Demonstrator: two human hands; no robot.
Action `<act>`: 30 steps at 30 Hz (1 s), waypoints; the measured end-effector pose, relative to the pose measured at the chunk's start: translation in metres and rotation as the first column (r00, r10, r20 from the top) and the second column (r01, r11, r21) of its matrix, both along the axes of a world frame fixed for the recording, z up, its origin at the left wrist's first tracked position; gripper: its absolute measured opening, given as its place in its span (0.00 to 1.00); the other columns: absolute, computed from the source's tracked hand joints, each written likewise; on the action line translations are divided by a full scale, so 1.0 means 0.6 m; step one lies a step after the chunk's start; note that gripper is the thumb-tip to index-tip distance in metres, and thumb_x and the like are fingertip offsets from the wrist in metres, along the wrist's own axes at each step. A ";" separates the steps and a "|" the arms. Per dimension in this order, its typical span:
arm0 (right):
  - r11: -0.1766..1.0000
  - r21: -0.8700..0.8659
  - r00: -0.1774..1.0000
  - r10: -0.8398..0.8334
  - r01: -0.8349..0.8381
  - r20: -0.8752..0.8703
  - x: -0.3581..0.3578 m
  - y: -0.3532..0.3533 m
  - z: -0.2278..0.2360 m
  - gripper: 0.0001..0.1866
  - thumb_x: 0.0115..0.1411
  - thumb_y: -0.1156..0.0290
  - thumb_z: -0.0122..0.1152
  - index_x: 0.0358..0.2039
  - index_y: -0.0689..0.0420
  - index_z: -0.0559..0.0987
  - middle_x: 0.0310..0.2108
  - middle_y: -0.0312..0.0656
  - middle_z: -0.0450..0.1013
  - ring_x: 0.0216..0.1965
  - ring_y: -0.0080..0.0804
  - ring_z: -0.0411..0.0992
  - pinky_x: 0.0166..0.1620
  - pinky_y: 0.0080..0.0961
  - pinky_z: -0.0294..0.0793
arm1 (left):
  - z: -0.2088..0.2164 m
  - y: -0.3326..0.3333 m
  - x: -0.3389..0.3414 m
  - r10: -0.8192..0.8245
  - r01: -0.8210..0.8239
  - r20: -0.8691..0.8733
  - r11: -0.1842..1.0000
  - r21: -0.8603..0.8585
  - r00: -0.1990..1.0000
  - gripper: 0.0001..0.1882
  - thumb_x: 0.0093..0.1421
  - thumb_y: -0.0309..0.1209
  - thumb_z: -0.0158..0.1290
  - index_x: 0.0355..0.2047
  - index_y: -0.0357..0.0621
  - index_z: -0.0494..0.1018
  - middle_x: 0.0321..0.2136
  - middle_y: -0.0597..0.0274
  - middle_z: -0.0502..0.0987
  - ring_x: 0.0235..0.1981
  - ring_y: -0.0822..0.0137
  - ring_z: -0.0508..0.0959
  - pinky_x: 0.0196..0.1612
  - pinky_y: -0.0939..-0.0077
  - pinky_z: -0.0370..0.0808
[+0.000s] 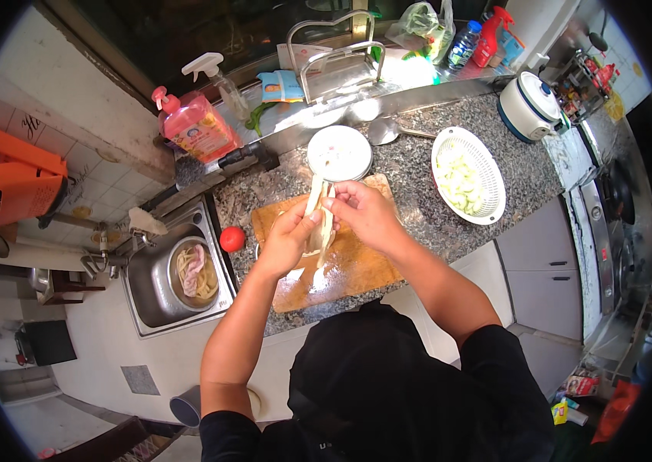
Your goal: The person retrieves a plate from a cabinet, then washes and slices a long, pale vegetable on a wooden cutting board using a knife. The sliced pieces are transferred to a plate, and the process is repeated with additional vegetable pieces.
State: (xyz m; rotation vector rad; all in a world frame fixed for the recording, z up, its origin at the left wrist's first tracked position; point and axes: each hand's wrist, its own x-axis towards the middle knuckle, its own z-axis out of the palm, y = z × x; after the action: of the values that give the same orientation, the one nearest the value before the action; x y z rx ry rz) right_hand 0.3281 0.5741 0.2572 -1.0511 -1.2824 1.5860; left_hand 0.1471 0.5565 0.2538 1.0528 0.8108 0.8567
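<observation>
Above a wooden cutting board point(372, 279), my left hand point(290, 240) and my right hand point(364, 217) meet with fingers closed on a long, pale, limp strip of food point(315, 197). One end of the strip sticks up past my fingertips, and another part hangs down toward the board. I cannot make out what kind of food it is. Just beyond my fingers stands a round white dish point(333, 146) with small bits in it. To the left of the board lies a red tomato point(232, 239).
At the left, a steel sink point(145, 289) holds a bowl of pale strips and a pink piece point(193, 266). A white colander point(487, 158) of green slices, a ladle point(384, 131) and a white rice cooker point(527, 106) stand right. A pink pump bottle point(199, 127) is at the back left.
</observation>
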 end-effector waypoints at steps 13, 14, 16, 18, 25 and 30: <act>0.985 -0.090 0.980 -0.154 0.144 -0.125 0.006 -0.023 -0.043 0.06 0.63 0.71 0.58 0.37 0.60 0.75 0.27 0.33 0.71 0.27 0.16 0.68 0.31 0.14 0.68 | -0.041 -0.015 -0.002 -0.088 0.128 -0.368 0.988 0.087 0.926 0.19 0.70 0.30 0.43 0.59 0.38 0.66 0.49 0.62 0.74 0.51 0.74 0.70 0.56 0.76 0.65; 0.982 -0.159 0.974 -0.131 0.102 -0.184 0.008 -0.021 -0.039 0.05 0.64 0.72 0.58 0.37 0.59 0.74 0.27 0.32 0.71 0.27 0.15 0.68 0.31 0.12 0.67 | -0.043 -0.018 -0.002 -0.074 0.119 -0.349 0.987 0.109 0.934 0.20 0.70 0.30 0.43 0.60 0.38 0.64 0.50 0.62 0.73 0.51 0.73 0.70 0.56 0.76 0.65; 0.967 -0.239 0.951 -0.157 0.092 -0.268 0.007 -0.023 -0.034 0.05 0.64 0.71 0.57 0.37 0.59 0.74 0.27 0.32 0.71 0.27 0.17 0.68 0.32 0.13 0.68 | -0.047 -0.025 0.003 -0.049 0.101 -0.311 0.983 0.153 0.949 0.22 0.70 0.30 0.42 0.62 0.38 0.61 0.51 0.60 0.73 0.53 0.72 0.70 0.57 0.75 0.65; 0.955 -0.288 0.929 -0.173 0.077 -0.327 0.008 -0.022 -0.037 0.05 0.65 0.71 0.56 0.37 0.59 0.74 0.27 0.33 0.70 0.28 0.18 0.68 0.33 0.14 0.69 | -0.041 -0.031 0.009 -0.038 0.095 -0.309 0.981 0.171 0.950 0.23 0.70 0.30 0.41 0.64 0.39 0.59 0.52 0.58 0.73 0.54 0.70 0.70 0.58 0.74 0.65; 0.932 -0.363 0.892 -0.155 -0.011 -0.425 0.008 -0.030 -0.069 0.13 0.64 0.71 0.57 0.47 0.61 0.71 0.34 0.37 0.72 0.32 0.21 0.69 0.37 0.19 0.71 | -0.062 -0.034 0.008 -0.051 0.185 -0.516 0.960 0.212 0.855 0.17 0.68 0.29 0.41 0.55 0.36 0.66 0.44 0.55 0.75 0.47 0.65 0.74 0.54 0.71 0.68; 0.961 -0.210 0.964 -0.215 0.180 -0.157 -0.024 -0.058 -0.076 0.20 0.60 0.72 0.63 0.51 0.62 0.69 0.38 0.38 0.73 0.37 0.20 0.70 0.38 0.18 0.71 | -0.057 -0.033 0.012 -0.153 0.255 -0.632 0.964 0.072 0.759 0.18 0.66 0.29 0.42 0.54 0.35 0.66 0.41 0.51 0.76 0.45 0.62 0.75 0.52 0.70 0.69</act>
State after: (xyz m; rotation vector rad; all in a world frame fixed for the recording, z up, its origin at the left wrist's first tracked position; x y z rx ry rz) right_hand 0.3138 0.5391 0.2118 -1.0924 -0.8865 1.6325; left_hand 0.1542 0.5368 0.2195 1.5741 1.1655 0.3689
